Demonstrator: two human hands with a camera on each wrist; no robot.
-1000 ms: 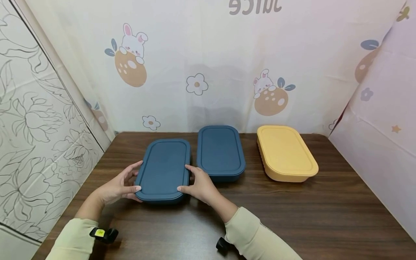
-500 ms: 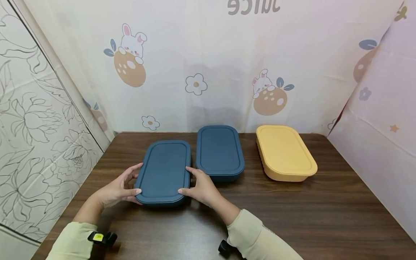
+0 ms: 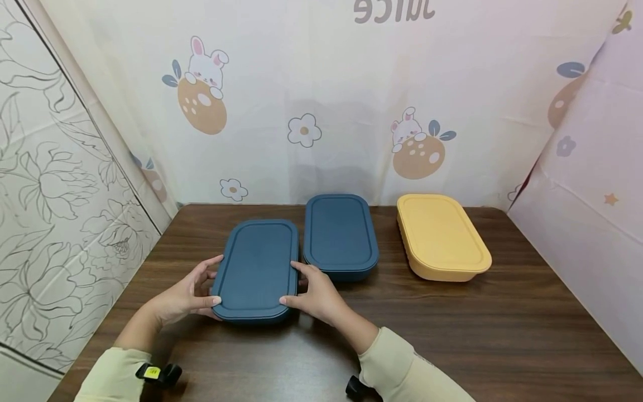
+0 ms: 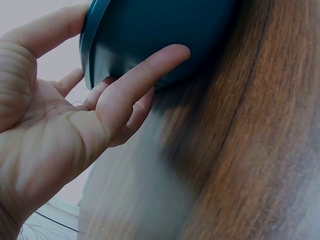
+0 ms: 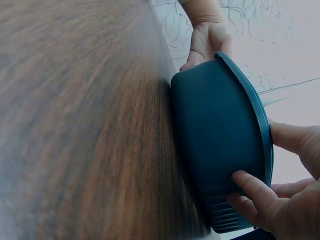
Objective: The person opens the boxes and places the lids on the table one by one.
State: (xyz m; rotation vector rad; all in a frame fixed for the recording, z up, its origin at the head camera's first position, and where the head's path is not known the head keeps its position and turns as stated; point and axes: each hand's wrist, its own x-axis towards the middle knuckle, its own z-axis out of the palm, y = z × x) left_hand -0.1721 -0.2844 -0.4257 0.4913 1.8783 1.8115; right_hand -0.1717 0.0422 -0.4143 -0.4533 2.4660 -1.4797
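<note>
Dark wood-grain worktop (image 3: 432, 346) against a pale curtain (image 3: 346, 72) printed with rabbits, fruit and flowers, and beside a line-drawn floral panel (image 3: 55, 190) at far left. Along the back, a lidded blue box (image 3: 341, 234) at centre and a lidded yellow box (image 3: 444, 234) to the right, apart from each other, both long side running front to back. Nearer and to the left, just beside the central one, a second dark-blue container (image 3: 257, 271), slightly angled, lid on, between two bare hands.

Left hand (image 3: 178, 296) at the left long side, right hand (image 3: 318, 293) at the right, both pinching: thumbs at the lid's edge, other fingers spread along the sides. Probably held from opposite sides for balance, with thumbs high to steady the lid and fingers low to support the walls. Base down at or very near the worktop; actual contact hard to tell. Likely ample room left around the yellow box for reaching.
</note>
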